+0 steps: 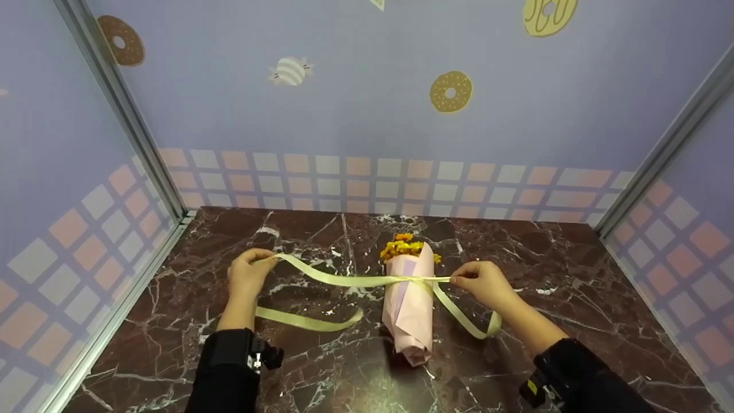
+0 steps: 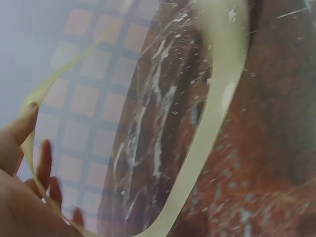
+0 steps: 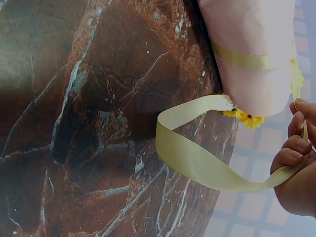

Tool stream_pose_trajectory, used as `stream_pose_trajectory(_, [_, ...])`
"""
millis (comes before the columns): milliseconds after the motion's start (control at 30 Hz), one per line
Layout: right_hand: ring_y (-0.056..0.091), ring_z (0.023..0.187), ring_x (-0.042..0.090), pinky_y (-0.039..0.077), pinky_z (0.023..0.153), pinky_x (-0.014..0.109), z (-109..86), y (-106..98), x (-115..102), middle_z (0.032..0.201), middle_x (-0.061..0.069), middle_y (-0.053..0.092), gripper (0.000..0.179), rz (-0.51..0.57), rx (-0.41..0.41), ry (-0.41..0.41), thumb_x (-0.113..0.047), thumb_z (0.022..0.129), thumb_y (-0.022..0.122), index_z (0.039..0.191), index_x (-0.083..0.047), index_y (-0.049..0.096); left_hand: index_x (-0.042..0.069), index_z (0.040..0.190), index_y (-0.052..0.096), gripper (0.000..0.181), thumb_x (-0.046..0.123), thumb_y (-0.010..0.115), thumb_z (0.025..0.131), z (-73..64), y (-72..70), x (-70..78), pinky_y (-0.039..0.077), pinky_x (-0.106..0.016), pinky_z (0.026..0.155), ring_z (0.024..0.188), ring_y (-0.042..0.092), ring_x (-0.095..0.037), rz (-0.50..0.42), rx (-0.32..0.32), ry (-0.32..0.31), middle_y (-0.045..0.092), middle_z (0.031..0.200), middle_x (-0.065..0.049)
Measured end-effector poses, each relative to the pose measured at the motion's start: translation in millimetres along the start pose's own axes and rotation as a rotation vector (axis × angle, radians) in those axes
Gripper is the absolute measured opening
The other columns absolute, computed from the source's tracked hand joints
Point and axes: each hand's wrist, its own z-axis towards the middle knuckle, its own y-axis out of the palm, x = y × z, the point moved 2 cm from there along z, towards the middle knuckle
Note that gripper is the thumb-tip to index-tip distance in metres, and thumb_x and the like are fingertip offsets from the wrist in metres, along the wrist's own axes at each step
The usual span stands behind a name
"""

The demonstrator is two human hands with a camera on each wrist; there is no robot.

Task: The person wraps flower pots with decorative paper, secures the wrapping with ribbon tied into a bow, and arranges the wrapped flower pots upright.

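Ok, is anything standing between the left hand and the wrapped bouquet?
Nothing visible blocks the way. Between the left hand and the wrapped bouquet, only the pale yellow ribbon that the hand holds spans the gap. Another loose stretch of ribbon curves nearer the person, off that direct line.

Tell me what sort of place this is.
Probably a work booth: patterned panels and metal corner posts stand around a marble-look tabletop, where a wrapped bouquet lies.
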Motion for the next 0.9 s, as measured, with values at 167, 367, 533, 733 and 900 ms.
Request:
stream_pose_trajectory(167, [0.059,0.065,0.02,0.046,0.055,0.027,-0.3,4.6,1.4,0.072,0.007,0.065,0.008,-0.002,-0.023,0.04,-0.005,0.088,0.068,0.087,0.001,0.073,0.009,0.126,0.063,0.044,0.011,0.065,0.082,-7.7,27.3,4.0,0.003,-0.072,0.106,0.139,0.014,-0.045,0.174,-0.154,0.028,0.043,0.145,-0.018])
stream_pose_trajectory(367, [0.056,0.055,0.021,0.05,0.052,0.034,-3.3,11.6,1.5,0.068,0.006,0.063,0.01,0.051,-0.07,0.072,-0.004,0.086,0.068,0.088,0.003,0.073,0.011,0.124,0.065,0.042,0.018,0.064,0.084,-23.6,73.8,31.2,0.004,-0.069,0.108,0.138,0.029,-0.039,0.35,-0.198,0.291,0.054,0.139,-0.011])
stream_pose_trajectory(533, [0.049,0.046,0.013,0.047,0.045,0.031,-4.6,17.8,1.5,0.072,0.013,0.065,0.009,0.108,-0.108,0.047,0.001,0.086,0.065,0.091,0.005,0.071,0.01,0.116,0.069,0.029,0.027,0.065,0.092,-41.8,114.3,60.5,0.026,-0.059,0.107,0.115,0.057,-0.033,0.359,-0.423,0.429,0.066,0.12,-0.01])
stream_pose_trajectory(733, [0.042,0.043,0.007,0.037,0.041,0.02,-2.4,24.7,0.8,0.072,0.013,0.065,0.03,0.17,-0.122,0.068,0.009,0.083,0.051,0.109,0.009,0.068,0.003,0.104,0.07,0.032,0.033,0.069,0.091,-53.6,147.2,70.3,0.047,-0.045,0.091,0.093,0.064,-0.027,0.384,-0.61,0.396,0.069,0.102,-0.01])
stream_pose_trajectory(900, [0.043,0.046,0.008,0.038,0.044,0.021,-0.1,27.1,-0.4,0.07,0.009,0.062,0.03,0.168,-0.095,0.111,0.008,0.085,0.047,0.105,0.01,0.07,-0.001,0.083,0.071,0.026,0.024,0.071,0.091,-53.0,153.8,65.6,0.041,-0.026,0.057,0.06,0.047,-0.013,0.386,-0.64,0.386,0.057,0.07,0.001])
